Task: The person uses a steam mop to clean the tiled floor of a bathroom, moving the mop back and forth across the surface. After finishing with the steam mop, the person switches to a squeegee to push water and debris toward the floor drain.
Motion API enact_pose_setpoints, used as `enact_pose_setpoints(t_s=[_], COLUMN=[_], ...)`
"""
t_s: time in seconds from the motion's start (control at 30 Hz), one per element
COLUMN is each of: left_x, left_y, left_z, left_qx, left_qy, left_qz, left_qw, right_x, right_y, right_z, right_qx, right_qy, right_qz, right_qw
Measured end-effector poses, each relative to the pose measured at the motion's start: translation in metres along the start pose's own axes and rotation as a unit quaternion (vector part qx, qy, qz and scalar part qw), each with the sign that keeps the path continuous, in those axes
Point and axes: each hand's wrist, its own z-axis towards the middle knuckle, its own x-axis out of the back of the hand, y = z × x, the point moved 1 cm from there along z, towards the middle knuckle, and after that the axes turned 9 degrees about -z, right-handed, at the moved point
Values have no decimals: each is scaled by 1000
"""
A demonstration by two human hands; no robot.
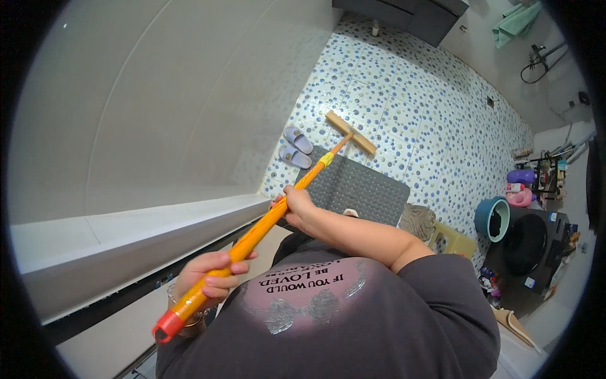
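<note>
A long-handled floor broom or mop (265,225) with an orange handle slants across the view. My left hand (215,277) is closed round the handle near its red end cap. Farther along, my right hand (297,206) grips the same handle below the yellow collar (326,159). The long tan head (338,122) rests on the pebble-patterned tile floor (374,102), just beyond a grey bath mat (360,182). Its underside is hidden.
Lilac slippers (295,156) lie between the mat and the left wall. A crumpled cloth (417,221), yellow plastic stool (452,239), blue bucket (482,218), washing machine (525,246) and bottles (521,176) stand at right. A dark cabinet (402,16) is at the far end.
</note>
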Motion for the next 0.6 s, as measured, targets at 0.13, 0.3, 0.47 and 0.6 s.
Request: enact_pose_setpoints(t_s=[0.13, 0.3, 0.47, 0.6], left_x=[2, -34, -88, -147], left_y=[7, 26, 48, 66], left_z=[44, 113, 201, 282], left_qx=[25, 37, 40, 34], left_qy=[9, -17, -20, -45], left_qz=[49, 39, 12, 11], left_qw=[998, 998, 999, 998], right_x=[19, 24, 34, 36], right_y=[-28, -104, -206, -306], right_z=[25, 68, 124, 159], right_qx=[40, 76, 108, 123], right_qy=[13, 13, -18, -9], right_qz=[-35, -51, -61, -81], right_qw=[998, 996, 992, 989])
